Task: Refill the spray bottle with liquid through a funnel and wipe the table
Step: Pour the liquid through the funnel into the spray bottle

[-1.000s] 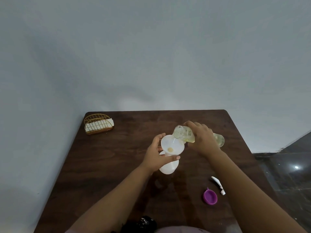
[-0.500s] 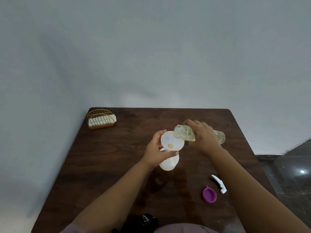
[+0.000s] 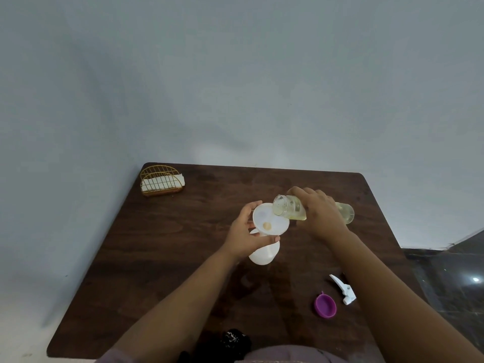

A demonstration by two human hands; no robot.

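Observation:
A white spray bottle [image 3: 263, 254] without its head stands mid-table, with a white funnel [image 3: 272, 221] seated in its neck. My left hand [image 3: 245, 235] grips the bottle just under the funnel. My right hand [image 3: 318, 214] holds a clear bottle [image 3: 285, 208] of yellowish liquid tipped on its side, its open mouth over the funnel's right rim. A small pool of yellow liquid sits at the funnel's bottom. The white spray head [image 3: 343, 288] lies on the table at the right, beside a purple cap [image 3: 325, 306].
A gold wire holder with white napkins [image 3: 161, 181] stands at the table's far left corner. The dark wooden table [image 3: 157, 258] meets a grey wall behind. A black object [image 3: 234, 343] lies at the near edge. Dark floor shows at the right.
The clear bottle stays tipped over the funnel in my right hand. My view has shifted slightly; both hands keep their grips.

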